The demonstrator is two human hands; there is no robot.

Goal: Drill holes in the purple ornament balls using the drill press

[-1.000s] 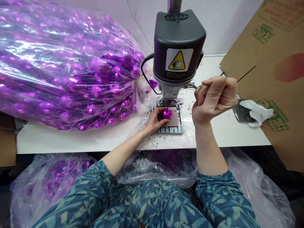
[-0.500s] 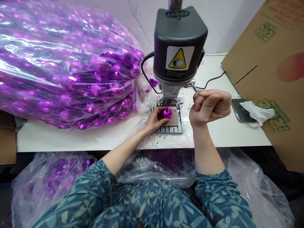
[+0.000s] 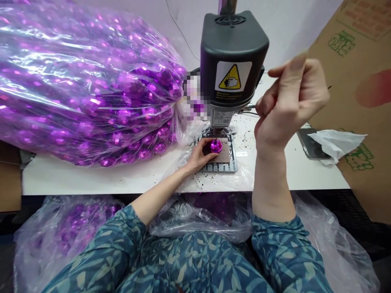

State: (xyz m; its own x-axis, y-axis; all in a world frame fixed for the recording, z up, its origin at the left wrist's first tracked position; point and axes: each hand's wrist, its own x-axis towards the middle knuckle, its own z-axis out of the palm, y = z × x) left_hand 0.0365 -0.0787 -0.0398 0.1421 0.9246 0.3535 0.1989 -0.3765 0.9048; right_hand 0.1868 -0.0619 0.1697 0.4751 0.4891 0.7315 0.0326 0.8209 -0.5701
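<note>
1 purple ornament point(image 3: 215, 145) sat under 1 drill press point(image 3: 233, 65), pinched in the left hand point(image 3: 200, 154). The right hand point(image 3: 290, 101) curled around its lever above the white tabletop point(image 3: 91, 179), beside 1 bulging ornament bag point(image 3: 85, 85).

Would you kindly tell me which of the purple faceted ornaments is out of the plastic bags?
The single purple ornament under the drill press, steadied by the left hand; all the others sit inside the clear bags.

A yellow warning triangle sticker point(image 3: 232, 77) with a hand symbol sits on the drill press point(image 3: 233, 53); its small print is unreadable. Green printed logos point(image 3: 341, 43) on the cardboard box point(image 3: 351, 101) are illegible.
</note>
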